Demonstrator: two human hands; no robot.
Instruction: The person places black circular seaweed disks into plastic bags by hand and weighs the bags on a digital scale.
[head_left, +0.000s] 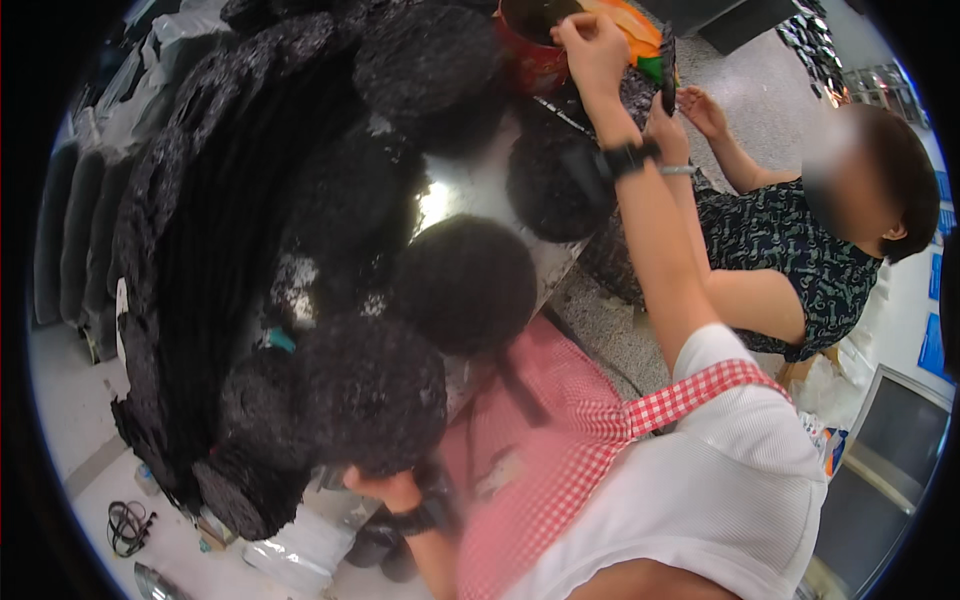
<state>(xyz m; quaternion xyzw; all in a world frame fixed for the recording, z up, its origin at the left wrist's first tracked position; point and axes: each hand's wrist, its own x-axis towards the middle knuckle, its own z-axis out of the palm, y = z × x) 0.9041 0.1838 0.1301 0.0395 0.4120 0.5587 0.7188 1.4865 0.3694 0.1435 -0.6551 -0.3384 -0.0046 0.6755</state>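
Note:
My right hand (596, 56) reaches out over the rim of a red bucket (536, 64) with dark contents. Its fingertips are pinched together; whether they hold something small is not clear. A dark watch (628, 160) sits on that wrist. My left hand (386, 487) is under the lower edge of a round black cake (367, 397), which looks like dried seaweed; the cake hides most of its fingers. More round black cakes lie on the shiny metal tabletop (480, 180), among them one near me (465, 285) and one towards the bucket (559, 187).
Tall layered stacks of black cakes (217, 202) curve along the far side. Beside the bucket, a co-worker (780, 232) holds up a black cake (668, 71) edge-on near an orange bag (622, 30). A teal scrap (281, 340) lies on the table. Cables (129, 527) lie on the floor.

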